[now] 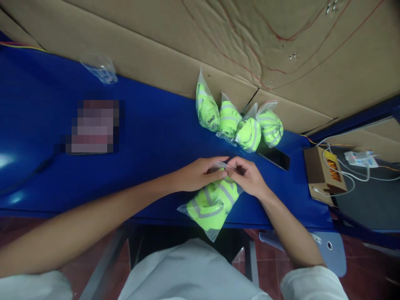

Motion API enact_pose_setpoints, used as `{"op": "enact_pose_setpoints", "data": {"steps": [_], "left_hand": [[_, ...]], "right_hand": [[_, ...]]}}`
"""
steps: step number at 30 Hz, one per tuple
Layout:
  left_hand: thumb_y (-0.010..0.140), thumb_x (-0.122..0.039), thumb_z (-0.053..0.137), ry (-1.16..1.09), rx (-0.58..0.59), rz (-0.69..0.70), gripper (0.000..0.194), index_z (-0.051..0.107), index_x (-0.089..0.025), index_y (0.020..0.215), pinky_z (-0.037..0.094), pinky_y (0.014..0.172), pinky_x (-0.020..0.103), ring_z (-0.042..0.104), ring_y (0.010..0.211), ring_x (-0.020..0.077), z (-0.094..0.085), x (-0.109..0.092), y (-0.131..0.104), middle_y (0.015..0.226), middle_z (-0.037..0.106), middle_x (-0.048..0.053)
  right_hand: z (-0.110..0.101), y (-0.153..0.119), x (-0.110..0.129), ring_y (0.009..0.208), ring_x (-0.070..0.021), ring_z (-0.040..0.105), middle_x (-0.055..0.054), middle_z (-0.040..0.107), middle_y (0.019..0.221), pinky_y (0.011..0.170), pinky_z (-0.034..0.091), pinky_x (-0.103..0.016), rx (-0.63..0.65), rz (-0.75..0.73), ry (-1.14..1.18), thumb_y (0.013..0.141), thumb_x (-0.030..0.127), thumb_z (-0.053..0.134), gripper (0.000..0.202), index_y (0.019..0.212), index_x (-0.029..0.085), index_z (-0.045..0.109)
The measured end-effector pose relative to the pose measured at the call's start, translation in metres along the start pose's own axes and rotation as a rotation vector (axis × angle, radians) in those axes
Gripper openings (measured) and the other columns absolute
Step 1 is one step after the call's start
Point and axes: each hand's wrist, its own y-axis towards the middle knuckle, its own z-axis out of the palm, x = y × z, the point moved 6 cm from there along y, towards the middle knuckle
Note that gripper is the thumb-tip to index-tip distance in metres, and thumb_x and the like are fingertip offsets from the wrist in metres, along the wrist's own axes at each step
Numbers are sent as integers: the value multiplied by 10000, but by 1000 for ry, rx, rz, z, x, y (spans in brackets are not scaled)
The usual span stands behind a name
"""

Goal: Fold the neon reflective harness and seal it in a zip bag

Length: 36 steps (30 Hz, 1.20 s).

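Observation:
A clear plastic bag [212, 204] with a folded neon-yellow item with grey stripes inside lies tilted at the front edge of the blue table [150, 137]. Its top edge is pinched between the thumb and fingers of my left hand [201, 173]. Close beside it, my right hand [248, 177] grips the same top edge with thumb and fingers together. Behind my hands, several similar filled bags [208, 109] stand in a row by the cardboard wall.
A dark phone [275, 156] lies right of the bagged row. Farther right are a cardboard box [323, 173] with white cables and a white power strip [361, 159]. Crumpled clear plastic [101, 70] and a blurred-out object [95, 125] are at left.

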Motion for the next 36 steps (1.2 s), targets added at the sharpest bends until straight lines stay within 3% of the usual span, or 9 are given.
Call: {"op": "enact_pose_setpoints", "data": {"steps": [2,7,10,12,14,20,26,33,36], "left_hand": [[980,-611,591,11,8,20,766,506,-143,1581,481,748,234,699,927,192,0,-2,0,1164,775,80],[1091,-554,391,29,3,103,551,630,-235,1472,437,1118,247,614,1369,212,1,-12,-1,1493,653,29],[1100,-521,339,189,-105,84,532,738,-201,1249,483,952,256,720,1102,208,-11,-13,-3,1207,781,41],[1093,-506,355,282,-218,80,516,754,-179,1091,458,790,251,703,859,178,-26,-14,-5,955,777,28],[1083,-510,387,292,-311,106,507,752,-162,1025,424,730,242,657,778,154,-41,-15,-5,857,739,19],[983,-574,614,-91,-268,81,474,802,-150,1080,510,827,227,712,955,191,-47,-10,3,1083,796,63],[953,-535,704,-132,-361,77,385,850,-186,1023,549,889,227,734,952,188,-53,-10,1,1016,814,63],[866,-709,725,-284,-144,-81,611,821,-205,1197,574,832,226,734,993,211,-64,-1,4,1140,799,81],[849,-697,743,-225,-292,-70,595,829,-187,1142,544,744,198,704,897,172,-80,7,5,1060,798,76]], "right_hand": [[1,0,-1,651,-105,521,-5,634,750,619,410,-248,2,9,25,899,552,748,391,826,181,651],[3,-1,-1,649,-109,509,0,602,730,607,399,-250,-30,3,49,915,560,748,380,864,190,679],[2,-1,-1,673,-122,536,-8,623,748,621,418,-259,-67,13,37,906,589,754,392,905,199,713],[-3,0,-1,681,-129,551,-14,643,755,620,426,-263,-111,17,21,898,626,748,425,921,202,724],[-10,1,-1,662,-130,539,-17,646,738,608,424,-265,-170,8,-4,874,677,747,479,888,199,717],[-20,0,0,665,-122,524,-22,647,763,622,422,-270,-219,-47,-8,891,666,738,473,865,195,694],[-20,3,-2,629,-116,481,-3,595,687,589,397,-264,-201,-6,26,839,716,758,524,830,198,684],[-37,7,-12,643,-119,538,-9,648,718,613,447,-267,-228,31,70,821,647,809,454,902,203,759],[-46,10,-22,688,-125,591,-18,672,763,625,476,-259,-232,72,105,801,624,830,455,953,199,773]]}}
